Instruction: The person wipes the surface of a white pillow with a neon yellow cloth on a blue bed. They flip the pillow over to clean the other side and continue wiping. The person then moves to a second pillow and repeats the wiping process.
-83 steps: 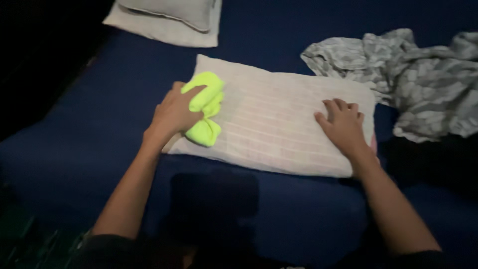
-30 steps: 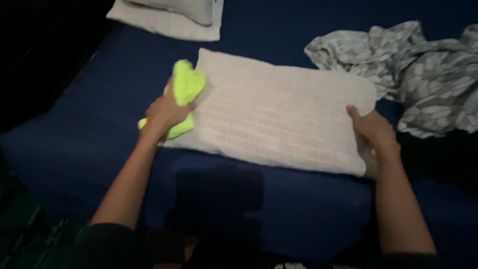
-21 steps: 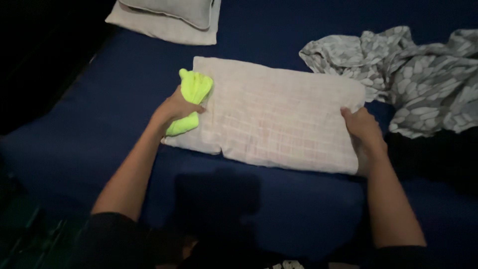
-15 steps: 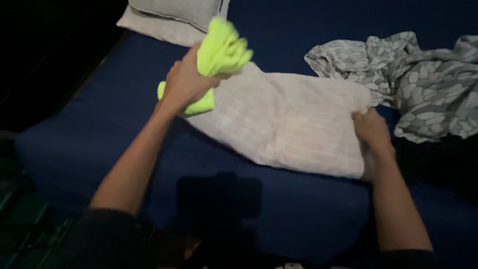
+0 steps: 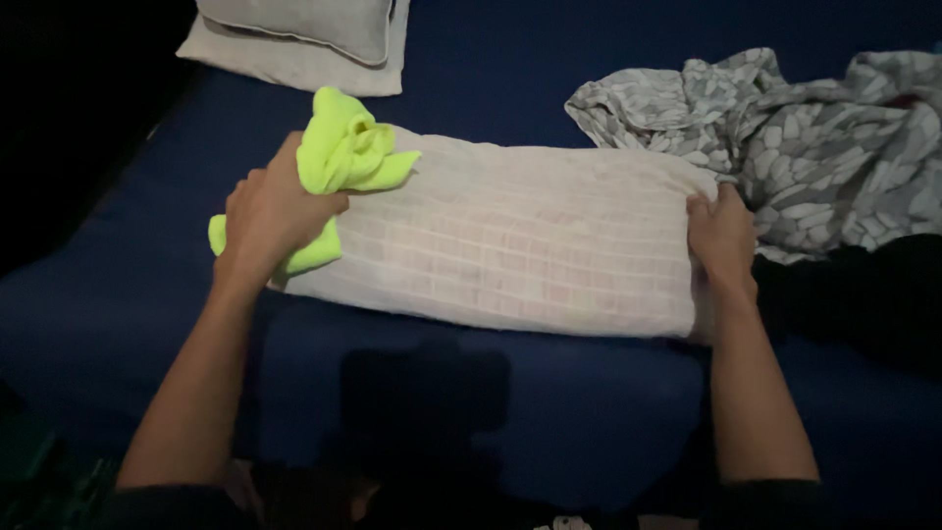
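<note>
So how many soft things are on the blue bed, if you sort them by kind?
Pillows: 2, the white pillow gripped at both ends by the left hand and right hand, and the far pillow at the top.
Cloths: 1, the yellow-green cloth in the left hand.
Crumpled sheets: 1, the grey patterned sheet.
Total: 4

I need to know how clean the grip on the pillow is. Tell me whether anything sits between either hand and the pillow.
The left hand holds a bunched yellow cloth at the left end of the pillow, so the cloth lies partly between palm and pillow. The right hand grips the right end directly, with nothing visible between.
</note>
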